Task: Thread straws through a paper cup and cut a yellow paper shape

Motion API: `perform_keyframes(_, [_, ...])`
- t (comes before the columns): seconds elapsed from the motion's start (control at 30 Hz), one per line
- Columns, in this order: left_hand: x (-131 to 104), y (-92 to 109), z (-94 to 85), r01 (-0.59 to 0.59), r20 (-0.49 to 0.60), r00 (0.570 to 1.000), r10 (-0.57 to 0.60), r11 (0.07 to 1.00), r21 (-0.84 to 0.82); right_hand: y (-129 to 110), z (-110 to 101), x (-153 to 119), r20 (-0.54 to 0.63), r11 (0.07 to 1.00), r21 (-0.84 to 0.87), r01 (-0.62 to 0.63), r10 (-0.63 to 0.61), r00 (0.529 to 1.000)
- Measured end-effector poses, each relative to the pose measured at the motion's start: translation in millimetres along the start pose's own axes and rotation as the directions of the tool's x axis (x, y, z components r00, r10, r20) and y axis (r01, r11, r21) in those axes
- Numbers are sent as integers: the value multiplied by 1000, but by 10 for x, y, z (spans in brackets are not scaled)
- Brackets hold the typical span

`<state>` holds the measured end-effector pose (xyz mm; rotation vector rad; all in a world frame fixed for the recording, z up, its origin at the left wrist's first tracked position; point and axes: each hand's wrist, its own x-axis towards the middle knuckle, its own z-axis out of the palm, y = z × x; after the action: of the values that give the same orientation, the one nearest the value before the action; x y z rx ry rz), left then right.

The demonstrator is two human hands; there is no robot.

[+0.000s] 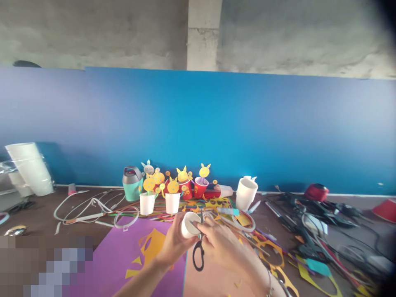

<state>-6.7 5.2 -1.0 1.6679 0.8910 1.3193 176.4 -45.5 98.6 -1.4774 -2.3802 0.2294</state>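
A white paper cup (189, 225) is tilted with its mouth facing me, and my left hand (175, 239) is wrapped around its left and lower side. From the right, my right hand (216, 235) reaches to the cup's rim with its fingers closed on a pair of scissors (198, 255). The black handle loop hangs below the hand, and a blade points up beside the cup. Both hands are over the purple sheet (108, 255) and the pink sheet (201, 280).
Behind stand white cups (147, 203) and red cups (200, 188) with yellow paper animal faces, beside a green container (132, 183). Yellow scraps (153, 245) lie around. At right are a white cup (246, 194) and tangled black cables (328, 212); stacked cups (31, 169) stand left.
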Motion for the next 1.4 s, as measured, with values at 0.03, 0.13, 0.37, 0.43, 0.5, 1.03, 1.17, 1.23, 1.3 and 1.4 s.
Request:
perform_keyframes(0.03, [0, 4, -1, 5, 5, 1000, -5, 1000, -8, -1, 6, -4, 4, 1000, 3, 2, -2, 1000])
perform_keyframes(0.13, [4, 7, -3, 16, 18, 1000, -16, 1000, -26, 7, 33, -7, 2, 1000, 31, 7, -7, 1000])
perform_keyframes(0.37, [15, -29, -7, -10, 15, 1000, 9, 999, 33, 34, 119, 35, -23, 998, 63, -9, 11, 1000])
perform_keyframes(0.43, [15, -27, -10, -23, -10, 1000, 25, 992, 125, 30, 141, 46, -30, 998, 66, -16, 18, 999])
perform_keyframes(0.5, [14, -19, -15, -44, -28, 998, 51, 975, 216, 27, 165, 57, -41, 998, 56, -35, 38, 998])
perform_keyframes(1.03, [-39, 61, 24, -207, 78, 978, 194, 842, 498, -23, 153, 84, -16, 994, 66, -87, 88, 996])
perform_keyframes(1.17, [-9, -1, -3, -213, 64, 975, 211, 823, 526, 25, 40, 110, 47, 955, 283, -86, 76, 996])
perform_keyframes(1.23, [28, -33, -30, -111, -51, 986, 160, 850, 514, 67, -17, 98, 63, 933, 334, -132, 118, 991])
perform_keyframes(1.3, [75, -61, -61, 49, -239, 969, 67, 892, 449, 111, -45, 68, 28, 936, 298, -186, 186, 982])
perform_keyframes(1.4, [132, -77, -96, 177, -444, 895, -42, 948, 266, 155, -9, 9, 24, 955, 208, -209, 209, 978])
